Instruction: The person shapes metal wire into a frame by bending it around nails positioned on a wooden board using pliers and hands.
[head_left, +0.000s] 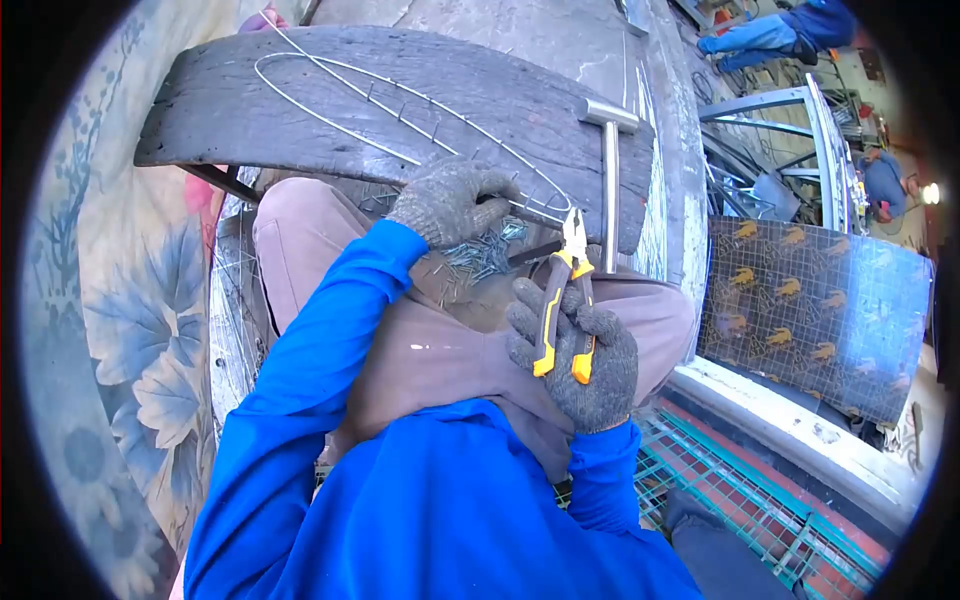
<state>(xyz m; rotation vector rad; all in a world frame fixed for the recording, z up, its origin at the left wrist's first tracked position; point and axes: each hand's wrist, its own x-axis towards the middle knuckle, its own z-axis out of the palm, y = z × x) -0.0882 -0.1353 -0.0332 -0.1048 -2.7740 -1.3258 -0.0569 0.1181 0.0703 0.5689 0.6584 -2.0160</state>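
Note:
My left hand [452, 200], in a dark grey knit glove, has its fingers curled round a bent metal wire [490, 140] at the near edge of a dark wooden bench [220, 110]. The wire forms a long narrow loop with short cross pieces along it, and one end runs off to the far left. My right hand [590, 370], gloved too, holds yellow-and-black combination pliers [572, 245] by the handles. Their jaws point up beside the rounded end of the loop. Between my knees lies a heap of short metal pins [482, 258], which look like nails.
A hammer [611, 170] rests on the bench's right end, its head away from me. To the right are a patterned panel [800, 310], a metal frame [820, 150] and green wire mesh [740, 490]. Other people [790, 35] are in the background. Floral cloth [150, 350] hangs left.

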